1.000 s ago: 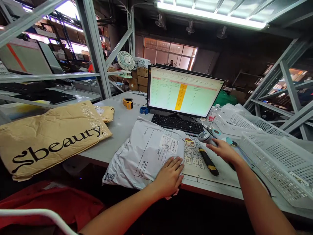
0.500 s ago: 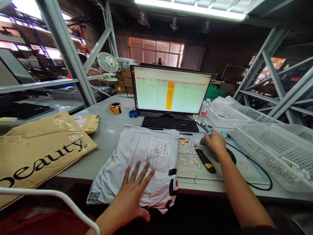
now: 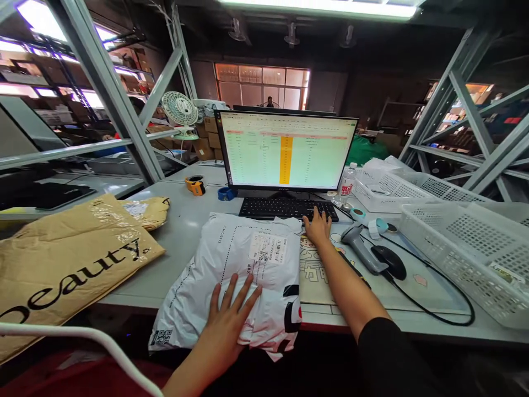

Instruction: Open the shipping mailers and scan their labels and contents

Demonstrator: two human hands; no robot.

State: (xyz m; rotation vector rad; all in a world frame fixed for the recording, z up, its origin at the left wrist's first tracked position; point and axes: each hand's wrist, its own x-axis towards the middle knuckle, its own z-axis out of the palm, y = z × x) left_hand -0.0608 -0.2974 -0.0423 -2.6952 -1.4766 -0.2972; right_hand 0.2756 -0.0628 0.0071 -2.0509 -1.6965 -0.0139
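Note:
Under my left hand (image 3: pixel 229 314), which lies flat with fingers spread, is a white plastic mailing bag (image 3: pixel 231 253) with a printed shipping label (image 3: pixel 269 249). The bag's near end hangs over the table edge. My right hand (image 3: pixel 318 226) rests with fingers apart on the right end of the black keyboard (image 3: pixel 273 208), holding nothing. Behind the keyboard, a monitor (image 3: pixel 252 160) displays a spreadsheet with an orange column. A grey barcode scanner (image 3: pixel 361 251) lies right of my right forearm, touching or close to a black mouse (image 3: pixel 388 262). My forearm partly covers a black and yellow utility knife (image 3: pixel 351 262).
Brown "beauty" mailing bags (image 3: pixel 82 248) lie at left. An orange tape measure (image 3: pixel 195 185) and a blue tape roll (image 3: pixel 226 193) sit by the monitor. White plastic baskets (image 3: pixel 467 259) and a bottle (image 3: pixel 347 179) stand at right. A black cable (image 3: pixel 438 314) loops near the table edge.
My right hand has left the barcode scanner and moved left onto the keyboard. The scanner now lies uncovered on the mat. My left hand stays on the white bag.

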